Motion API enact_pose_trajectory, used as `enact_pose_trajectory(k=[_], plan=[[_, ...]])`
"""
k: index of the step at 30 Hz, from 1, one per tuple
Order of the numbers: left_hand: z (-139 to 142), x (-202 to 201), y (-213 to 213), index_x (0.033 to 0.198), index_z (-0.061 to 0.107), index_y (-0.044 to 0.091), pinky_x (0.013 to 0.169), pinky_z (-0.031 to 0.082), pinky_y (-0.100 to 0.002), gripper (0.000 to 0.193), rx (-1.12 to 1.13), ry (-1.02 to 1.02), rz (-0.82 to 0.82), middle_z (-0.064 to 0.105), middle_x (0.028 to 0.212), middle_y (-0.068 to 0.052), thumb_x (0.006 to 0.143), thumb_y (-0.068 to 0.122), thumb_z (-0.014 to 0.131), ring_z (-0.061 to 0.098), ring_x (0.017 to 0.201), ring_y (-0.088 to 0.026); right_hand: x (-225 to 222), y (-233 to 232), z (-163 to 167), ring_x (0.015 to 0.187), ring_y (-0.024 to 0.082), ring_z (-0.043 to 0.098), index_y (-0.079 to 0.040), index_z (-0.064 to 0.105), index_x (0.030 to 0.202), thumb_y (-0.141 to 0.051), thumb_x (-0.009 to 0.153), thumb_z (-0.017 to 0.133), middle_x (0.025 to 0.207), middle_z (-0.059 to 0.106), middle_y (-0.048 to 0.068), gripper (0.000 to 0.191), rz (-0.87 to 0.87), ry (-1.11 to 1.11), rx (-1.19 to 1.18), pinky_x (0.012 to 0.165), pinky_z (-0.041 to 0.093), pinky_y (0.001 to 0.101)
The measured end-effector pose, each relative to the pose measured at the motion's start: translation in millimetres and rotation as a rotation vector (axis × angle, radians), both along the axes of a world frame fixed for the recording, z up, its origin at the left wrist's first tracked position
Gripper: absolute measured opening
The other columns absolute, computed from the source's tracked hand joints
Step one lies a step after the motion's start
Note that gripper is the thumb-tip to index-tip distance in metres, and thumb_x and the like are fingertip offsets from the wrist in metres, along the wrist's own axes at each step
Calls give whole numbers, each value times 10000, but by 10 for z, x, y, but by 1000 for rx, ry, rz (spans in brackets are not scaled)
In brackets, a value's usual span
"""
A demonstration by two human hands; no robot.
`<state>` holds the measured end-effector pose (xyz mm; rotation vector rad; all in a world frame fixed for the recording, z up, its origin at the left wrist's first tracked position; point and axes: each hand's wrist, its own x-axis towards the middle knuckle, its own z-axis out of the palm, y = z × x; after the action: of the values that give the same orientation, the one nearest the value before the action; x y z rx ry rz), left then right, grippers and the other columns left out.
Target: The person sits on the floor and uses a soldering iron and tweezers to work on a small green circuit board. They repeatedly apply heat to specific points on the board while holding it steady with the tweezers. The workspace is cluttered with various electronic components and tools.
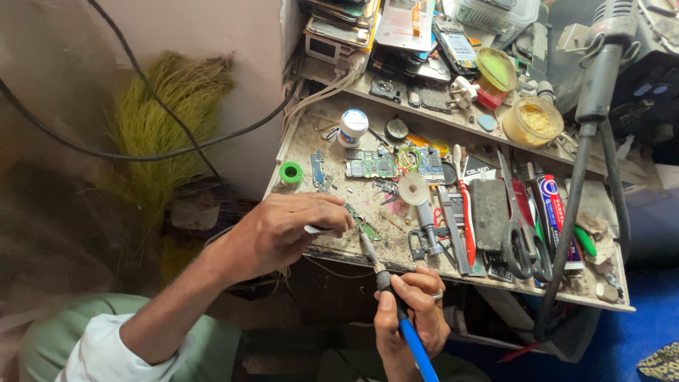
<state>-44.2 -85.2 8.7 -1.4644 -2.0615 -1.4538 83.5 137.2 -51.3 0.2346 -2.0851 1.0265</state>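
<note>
Hands at work: left hand point(283, 226) pinches a small green circuit board point(362, 225) on the cluttered bench point(332, 152), while right hand point(414, 315) grips a blue-handled soldering iron point(392, 297), tip at the board, scissors point(522, 233) nearby.

Wall point(78, 71): pale plaster, soft daylight falling across it — a black cable point(177, 152) hanging in front.
Corner: a dry grass broom point(166, 106) leaning against the wall.
Bench point(396, 262): a worn, stained board jutting out, a cluttered shelf point(424, 117) sitting behind it.
Floor point(636, 332): blue — showing at the lower right.
</note>
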Motion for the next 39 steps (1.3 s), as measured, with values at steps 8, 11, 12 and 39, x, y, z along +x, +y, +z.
enact_pose_trajectory(k=[8, 11, 12, 39], plan=[[6, 10, 7, 1116, 629, 30, 1157, 466, -459, 493, 27, -15, -18, 737, 1085, -78, 672, -186, 636, 727, 1126, -297, 17, -4, -68, 932, 157, 693, -53, 617, 1109, -93, 896, 651, 726, 709, 46, 219, -22, 0, -92, 1146, 483, 412], [-1, 0, -12, 1100, 630, 25, 1097, 530, -448, 503, 13, 24, 1, 729, 1087, -105, 643, -184, 639, 699, 1179, -348, 20, -10, -104, 954, 181, 677, -47, 620, 1107, -103, 901, 659, 756, 701, 73, 217, -25, 12, -113, 1141, 477, 417], [-5, -7, -13, 1102, 635, 26, 1035, 556, -423, 511, 14, -12, -7, 734, 1096, -107, 643, -196, 619, 716, 1141, -330, 21, -7, -114, 944, 178, 680, -48, 620, 1104, -105, 897, 656, 746, 701, 65, 217, -29, 9, -114, 1144, 478, 417], [3, -15, -64, 1097, 630, 29, 917, 602, -385, 492, 6, -77, -50, 733, 1125, -108, 673, -217, 582, 738, 1100, -304, 3, -147, 181, 1053, 200, 698, 1, 546, 1294, -131, 991, 685, 1024, 793, 97, 358, 54, -19, -27, 1031, 511, 389]])
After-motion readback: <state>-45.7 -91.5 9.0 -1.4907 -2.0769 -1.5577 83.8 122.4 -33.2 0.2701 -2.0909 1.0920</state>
